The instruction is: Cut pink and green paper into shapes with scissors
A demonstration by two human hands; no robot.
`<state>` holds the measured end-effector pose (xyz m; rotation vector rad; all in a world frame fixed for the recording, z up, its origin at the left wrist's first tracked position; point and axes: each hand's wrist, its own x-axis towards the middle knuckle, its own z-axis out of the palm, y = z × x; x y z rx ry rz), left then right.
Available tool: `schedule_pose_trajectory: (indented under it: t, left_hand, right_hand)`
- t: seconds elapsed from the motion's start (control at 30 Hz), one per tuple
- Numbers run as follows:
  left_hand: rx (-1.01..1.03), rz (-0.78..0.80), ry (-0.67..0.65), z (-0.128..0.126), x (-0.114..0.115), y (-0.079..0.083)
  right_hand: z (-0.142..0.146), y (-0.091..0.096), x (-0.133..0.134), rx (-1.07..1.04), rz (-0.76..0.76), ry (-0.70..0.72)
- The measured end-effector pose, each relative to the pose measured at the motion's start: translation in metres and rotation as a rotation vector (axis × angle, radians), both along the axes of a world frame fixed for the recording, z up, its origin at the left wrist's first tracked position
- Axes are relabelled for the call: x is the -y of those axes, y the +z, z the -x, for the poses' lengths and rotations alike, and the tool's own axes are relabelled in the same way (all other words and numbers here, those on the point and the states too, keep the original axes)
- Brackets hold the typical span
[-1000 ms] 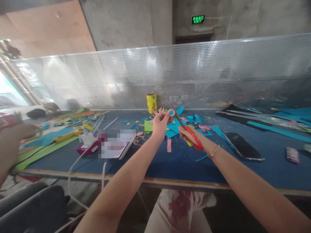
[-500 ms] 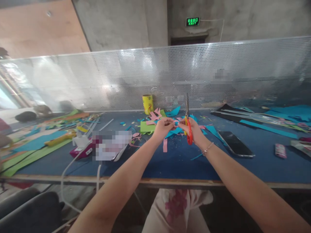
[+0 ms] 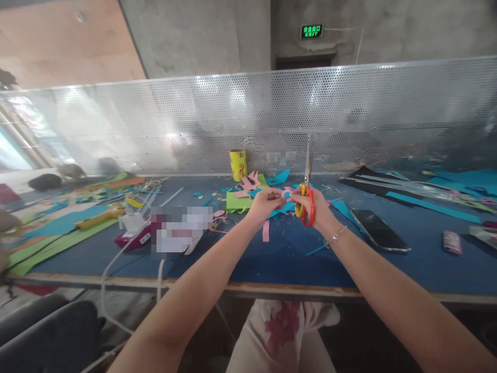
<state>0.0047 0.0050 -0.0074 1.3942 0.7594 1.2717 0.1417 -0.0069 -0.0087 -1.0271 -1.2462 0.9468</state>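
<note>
My left hand (image 3: 264, 205) is closed in a pinch on a small blue cut piece (image 3: 287, 195), which shows between the fingertips of both hands. Whether it is paper or felt I cannot tell. In my right hand (image 3: 321, 208) hang scissors (image 3: 308, 171) with a red and yellow handle, blades pointing up and away. The thumb and forefinger of that hand also meet at the blue piece. Beneath the hands lie pink scraps (image 3: 266, 231), a green piece (image 3: 237, 201) and blue offcuts (image 3: 278, 177).
A yellow tape roll (image 3: 238, 165) stands by the perforated metal screen (image 3: 186, 129). A phone (image 3: 378, 230) and a small pink-and-white item (image 3: 452, 242) lie right. Leftward are a magenta power strip (image 3: 134, 238) with white cable, a yellow glue gun (image 3: 99, 218) and coloured sheets (image 3: 73, 230).
The scissors have swung slightly right and their handle loops now face me more. Both hands stay together at the blue piece, and the view has shifted a little.
</note>
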Motion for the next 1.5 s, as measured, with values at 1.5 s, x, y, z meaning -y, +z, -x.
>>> schedule_pose_trajectory:
  t: [1.5]
  left_hand:
    - [0.468,0.160,0.105,0.005,-0.007,0.007]
  right_hand:
    - [0.008,-0.012,0.003,0.572,-0.061,0.151]
